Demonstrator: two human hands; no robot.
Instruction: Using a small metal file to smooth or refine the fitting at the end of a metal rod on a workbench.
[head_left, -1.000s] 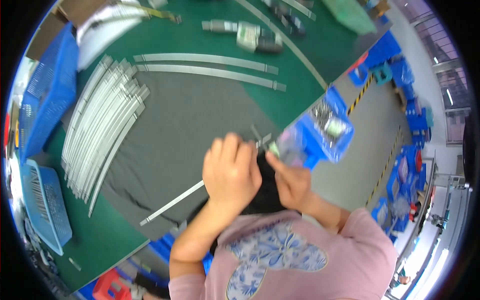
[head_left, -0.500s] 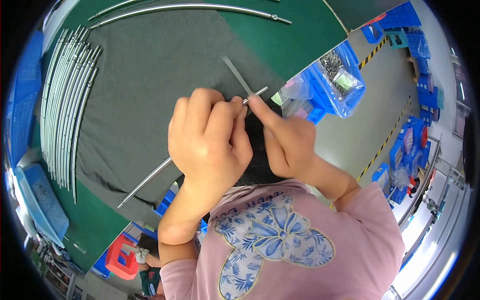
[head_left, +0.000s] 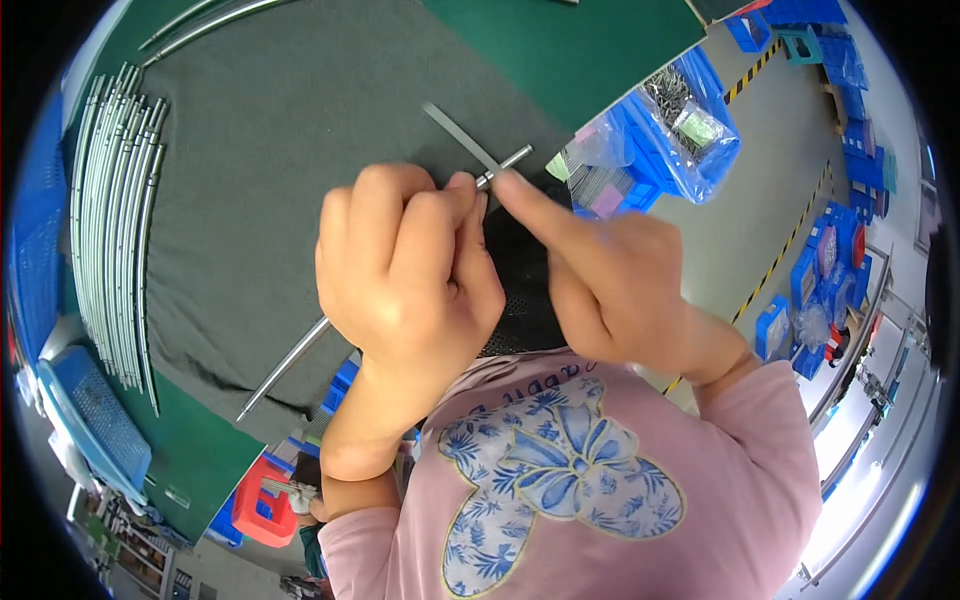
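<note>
My left hand (head_left: 405, 270) is closed around a slim shiny metal rod (head_left: 284, 370), which slants from the lower left up to the right. The rod's stepped tip (head_left: 516, 157) sticks out past my left thumb and forefinger. At that tip, a thin flat grey strip (head_left: 458, 136), perhaps a small file, crosses the rod. My right hand (head_left: 615, 280) grips the strip's near end, its index finger stretched along to the crossing. Motion smears the right hand slightly, and the grip under its finger is hidden. Beneath both hands lies a dark grey cloth (head_left: 250, 180).
Several metal rods (head_left: 115, 230) lie side by side at the left on the green table (head_left: 570, 60). More rods (head_left: 210, 30) rest at the back. A blue bin (head_left: 690, 130) of small metal parts stands right of the table edge. Blue baskets (head_left: 100, 420) and a red stool (head_left: 262, 505) are at the left.
The strip has turned to lie flatter across the rod tip. My right hand has shifted a little to the right. The whole view has moved slightly; both hands keep their grips.
</note>
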